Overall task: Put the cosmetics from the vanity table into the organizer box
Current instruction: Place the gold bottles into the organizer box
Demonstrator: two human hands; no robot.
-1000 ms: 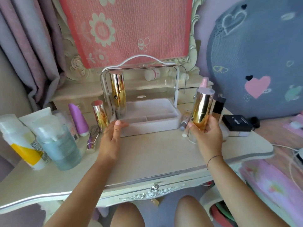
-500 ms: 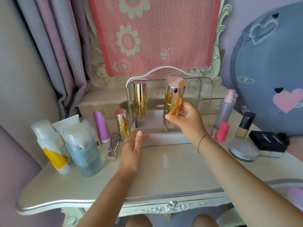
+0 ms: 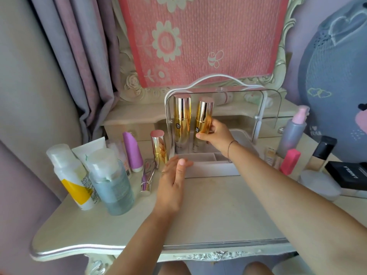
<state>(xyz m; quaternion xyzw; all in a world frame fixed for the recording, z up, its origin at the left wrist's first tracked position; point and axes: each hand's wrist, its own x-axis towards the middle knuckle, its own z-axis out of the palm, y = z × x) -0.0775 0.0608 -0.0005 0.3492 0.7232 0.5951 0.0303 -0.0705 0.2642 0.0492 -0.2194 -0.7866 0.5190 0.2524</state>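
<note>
The clear organizer box [image 3: 210,169] with a white tray and handle stands at the back middle of the vanity table [image 3: 208,211]. Inside it, at the left, one tall gold bottle [image 3: 181,120] stands upright. My right hand [image 3: 215,133] grips a second gold bottle [image 3: 203,118] just to its right, inside the box and slightly tilted. My left hand [image 3: 173,179] rests with straight fingers against the box's front left corner. A shorter gold bottle [image 3: 158,147] stands outside the box on the left.
On the left stand a white and yellow bottle [image 3: 69,177], a blue-grey bottle [image 3: 111,183], a white tube [image 3: 89,149], a purple bottle [image 3: 132,151] and a small metallic tube [image 3: 148,179]. On the right are a grey pump bottle [image 3: 293,132], pink sponge [image 3: 290,161], foundation bottle [image 3: 321,153], black box [image 3: 347,173] and round jar [image 3: 317,185].
My right hand carried the gold bottle from the table's right side into the box, beside the first bottle. My left hand stayed at the box's front left corner.
</note>
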